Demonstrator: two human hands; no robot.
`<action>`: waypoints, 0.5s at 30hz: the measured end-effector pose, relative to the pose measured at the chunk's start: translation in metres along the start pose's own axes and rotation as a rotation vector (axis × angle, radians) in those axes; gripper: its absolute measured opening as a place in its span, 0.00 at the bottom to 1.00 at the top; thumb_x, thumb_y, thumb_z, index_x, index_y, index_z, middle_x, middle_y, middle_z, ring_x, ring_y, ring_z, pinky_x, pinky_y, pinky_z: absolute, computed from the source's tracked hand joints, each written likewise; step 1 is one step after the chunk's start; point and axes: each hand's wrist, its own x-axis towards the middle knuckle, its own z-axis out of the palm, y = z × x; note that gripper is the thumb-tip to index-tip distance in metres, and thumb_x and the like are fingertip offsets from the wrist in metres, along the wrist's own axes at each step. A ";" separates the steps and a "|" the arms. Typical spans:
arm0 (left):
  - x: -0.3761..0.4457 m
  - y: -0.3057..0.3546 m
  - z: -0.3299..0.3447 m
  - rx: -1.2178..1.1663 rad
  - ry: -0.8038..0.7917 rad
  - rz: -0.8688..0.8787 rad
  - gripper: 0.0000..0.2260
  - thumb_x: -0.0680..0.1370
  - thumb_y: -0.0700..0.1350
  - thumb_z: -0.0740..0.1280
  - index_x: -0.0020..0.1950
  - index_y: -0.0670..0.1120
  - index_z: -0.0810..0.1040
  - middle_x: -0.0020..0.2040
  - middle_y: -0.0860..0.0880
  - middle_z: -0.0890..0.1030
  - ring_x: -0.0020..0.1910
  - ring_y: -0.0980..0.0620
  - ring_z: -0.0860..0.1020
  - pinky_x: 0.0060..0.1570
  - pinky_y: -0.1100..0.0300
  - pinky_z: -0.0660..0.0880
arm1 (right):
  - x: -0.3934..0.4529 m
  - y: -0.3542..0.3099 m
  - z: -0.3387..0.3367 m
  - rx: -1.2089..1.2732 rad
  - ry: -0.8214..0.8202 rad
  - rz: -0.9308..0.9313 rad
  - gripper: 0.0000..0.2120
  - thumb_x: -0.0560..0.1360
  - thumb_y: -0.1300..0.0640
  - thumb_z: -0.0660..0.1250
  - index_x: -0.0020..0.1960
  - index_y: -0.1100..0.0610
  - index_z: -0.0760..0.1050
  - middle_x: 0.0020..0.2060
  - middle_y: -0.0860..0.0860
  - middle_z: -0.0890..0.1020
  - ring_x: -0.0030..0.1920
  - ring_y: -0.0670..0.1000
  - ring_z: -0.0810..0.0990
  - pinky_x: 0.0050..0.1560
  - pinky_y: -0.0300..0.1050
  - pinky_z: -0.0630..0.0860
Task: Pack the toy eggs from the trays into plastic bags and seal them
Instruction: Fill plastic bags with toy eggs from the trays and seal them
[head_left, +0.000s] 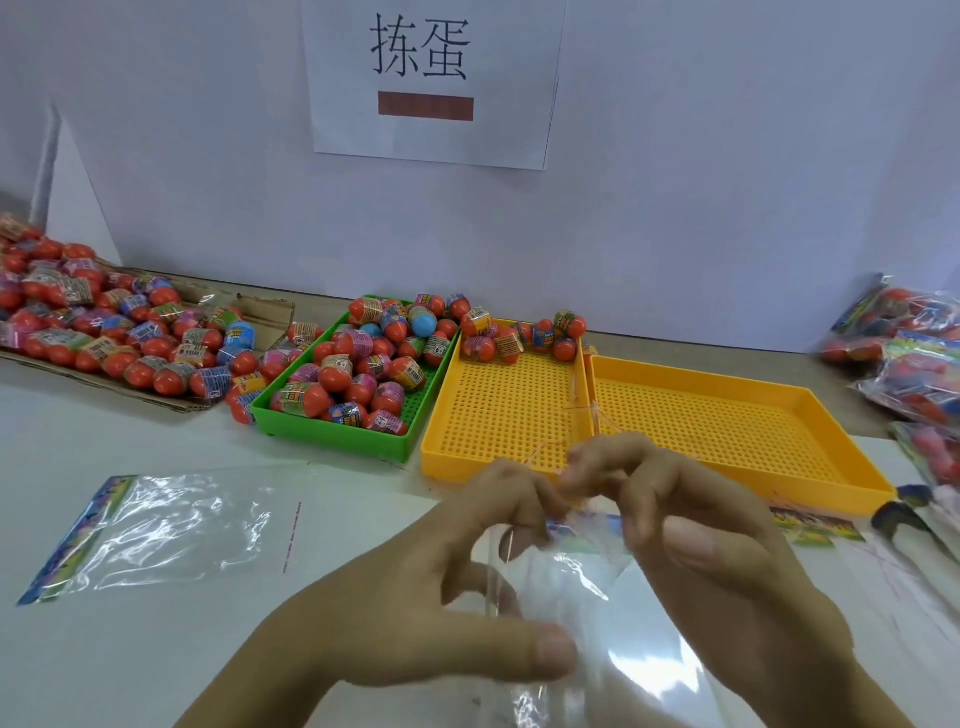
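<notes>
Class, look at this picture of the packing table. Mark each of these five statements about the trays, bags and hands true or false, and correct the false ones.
1. The green tray holds many toy eggs. True.
2. The right yellow tray is full of eggs. False: no eggs lie in it.
3. Both hands hold a clear bag. True: the left hand and right hand pinch its top.
4. An empty bag lies flat at the left. True.
5. The middle yellow tray has eggs along its near edge. False: they sit at its far end.
</notes>
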 end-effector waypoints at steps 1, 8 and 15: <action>-0.001 -0.004 -0.003 0.086 0.008 0.023 0.16 0.68 0.51 0.75 0.45 0.47 0.71 0.58 0.51 0.71 0.60 0.44 0.72 0.53 0.44 0.77 | 0.001 -0.003 0.000 -0.051 -0.026 0.015 0.06 0.70 0.57 0.59 0.39 0.55 0.75 0.47 0.56 0.83 0.58 0.55 0.76 0.61 0.44 0.71; 0.018 0.000 -0.022 0.835 0.205 0.150 0.09 0.73 0.48 0.71 0.41 0.55 0.70 0.52 0.57 0.73 0.44 0.59 0.73 0.35 0.74 0.69 | 0.000 -0.005 0.007 -0.007 -0.014 0.112 0.10 0.75 0.46 0.63 0.48 0.53 0.73 0.40 0.57 0.82 0.46 0.55 0.78 0.54 0.42 0.72; -0.002 0.001 -0.036 1.169 0.016 0.302 0.20 0.65 0.55 0.73 0.50 0.58 0.65 0.68 0.48 0.64 0.63 0.50 0.68 0.45 0.49 0.76 | 0.014 0.024 0.006 -0.557 -0.080 0.427 0.12 0.80 0.56 0.61 0.44 0.49 0.82 0.39 0.50 0.80 0.48 0.50 0.76 0.54 0.39 0.69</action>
